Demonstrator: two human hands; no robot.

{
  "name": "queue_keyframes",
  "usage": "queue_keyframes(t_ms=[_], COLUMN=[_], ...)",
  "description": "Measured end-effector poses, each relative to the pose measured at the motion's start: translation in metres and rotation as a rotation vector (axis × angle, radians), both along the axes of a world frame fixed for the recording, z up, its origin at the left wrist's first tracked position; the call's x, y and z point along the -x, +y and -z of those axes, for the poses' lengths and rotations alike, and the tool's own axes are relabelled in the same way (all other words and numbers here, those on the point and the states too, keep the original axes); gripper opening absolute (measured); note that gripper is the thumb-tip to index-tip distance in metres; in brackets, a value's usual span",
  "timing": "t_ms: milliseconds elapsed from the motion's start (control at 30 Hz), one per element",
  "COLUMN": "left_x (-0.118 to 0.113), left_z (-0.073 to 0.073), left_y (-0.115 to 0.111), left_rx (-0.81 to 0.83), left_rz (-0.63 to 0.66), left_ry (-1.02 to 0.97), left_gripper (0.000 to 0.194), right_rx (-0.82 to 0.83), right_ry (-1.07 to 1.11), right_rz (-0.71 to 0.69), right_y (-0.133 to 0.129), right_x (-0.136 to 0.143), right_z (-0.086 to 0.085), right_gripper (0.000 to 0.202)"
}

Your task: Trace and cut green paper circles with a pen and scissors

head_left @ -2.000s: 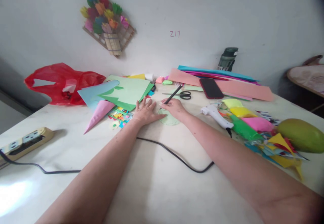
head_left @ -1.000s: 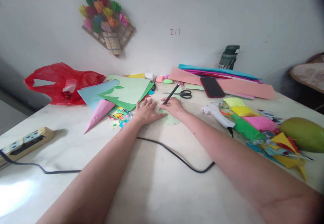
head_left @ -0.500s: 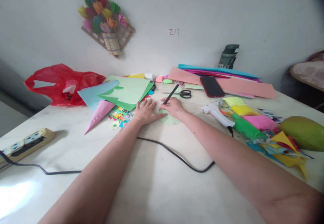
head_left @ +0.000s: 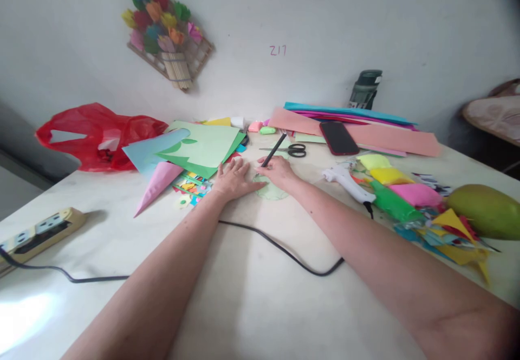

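My right hand [head_left: 278, 172] is closed around a black pen [head_left: 274, 150], its tip down near a pale green round piece of paper [head_left: 272, 191]. The hand covers part of that paper. Flat on the table to the left lies my left hand [head_left: 235, 180], fingers spread, its thumb reaching to the paper's edge. Just beyond my right hand are scissors [head_left: 294, 150] with black handles. Left of my left hand, small colourful paper scraps [head_left: 193, 187] lie beside a pink paper cone [head_left: 157, 186].
Green sheets [head_left: 203, 146] and a red plastic bag [head_left: 97, 137] are back left; a power strip [head_left: 44, 235] is nearer. A phone [head_left: 339, 137] rests on coloured paper. To the right are a glue gun [head_left: 349, 184], clay packets [head_left: 414, 194] and a green fruit [head_left: 485, 211]. A black cable [head_left: 280, 247] crosses in front.
The whole view has shifted very slightly. Both hands stay in nearly the same place, the right one with the pen still in it.
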State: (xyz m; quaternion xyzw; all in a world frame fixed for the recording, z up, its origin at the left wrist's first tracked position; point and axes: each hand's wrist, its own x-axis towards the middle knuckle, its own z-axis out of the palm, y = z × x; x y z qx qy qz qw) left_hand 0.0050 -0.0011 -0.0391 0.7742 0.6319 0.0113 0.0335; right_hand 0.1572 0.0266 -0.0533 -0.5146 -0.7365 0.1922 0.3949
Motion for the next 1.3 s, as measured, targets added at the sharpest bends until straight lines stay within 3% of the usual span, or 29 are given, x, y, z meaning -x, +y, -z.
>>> queue_keyframes(t_ms=[1300], left_x=[0.0016], left_z=[-0.0003], left_y=[0.0001], left_rx=[0.011], left_rz=[0.002], left_ry=[0.001], left_gripper=[0.087], right_rx=[0.080], right_ry=[0.117], right_rz=[0.079], right_y=[0.0070], right_x=[-0.0007], right_z=[0.0048], right_gripper=[0.019])
